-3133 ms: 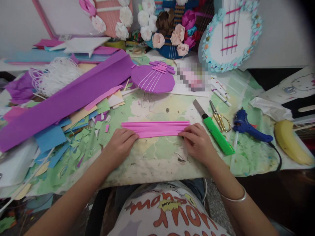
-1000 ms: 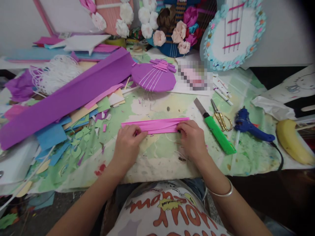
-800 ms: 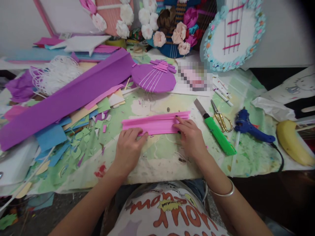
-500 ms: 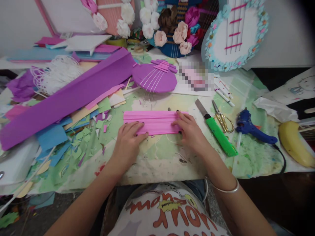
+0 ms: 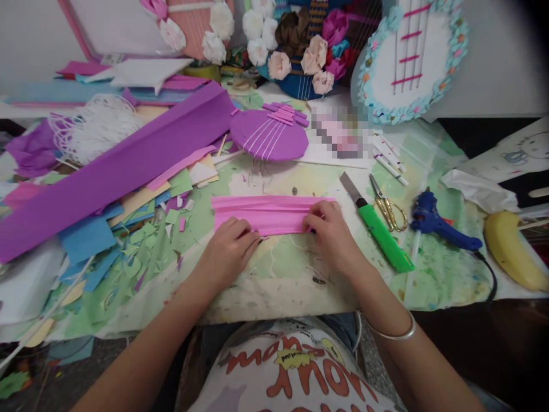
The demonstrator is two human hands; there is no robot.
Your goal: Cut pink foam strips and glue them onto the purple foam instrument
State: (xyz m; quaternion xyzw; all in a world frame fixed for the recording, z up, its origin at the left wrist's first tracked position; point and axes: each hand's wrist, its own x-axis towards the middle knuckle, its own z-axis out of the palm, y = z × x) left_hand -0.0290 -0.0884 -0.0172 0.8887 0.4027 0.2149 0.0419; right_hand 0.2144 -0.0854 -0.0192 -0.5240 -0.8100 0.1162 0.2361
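A folded strip of pink crepe paper (image 5: 266, 214) lies flat on the table in front of me, with creases running along its length. My left hand (image 5: 229, 246) is closed at its near left edge, fingers curled and thumb pressed against the paper. At the near right edge my right hand (image 5: 329, 233) pinches the same strip, its fingers bent over the top. Beyond the paper sits a small purple guitar body (image 5: 270, 134) with white strings and pink rolled pieces.
To the right lie a green utility knife (image 5: 386, 237), gold-handled scissors (image 5: 386, 206), a blue glue gun (image 5: 444, 223) and a banana (image 5: 512, 252). On the left are a long purple paper strip (image 5: 115, 171), white cord (image 5: 94, 129) and paper scraps (image 5: 150, 246). Decorated guitars (image 5: 412, 63) stand behind.
My fingers were spread flat on the pink crepe paper; now both hands have curled in at its near edge. My right fingers have drawn back from the far edge.
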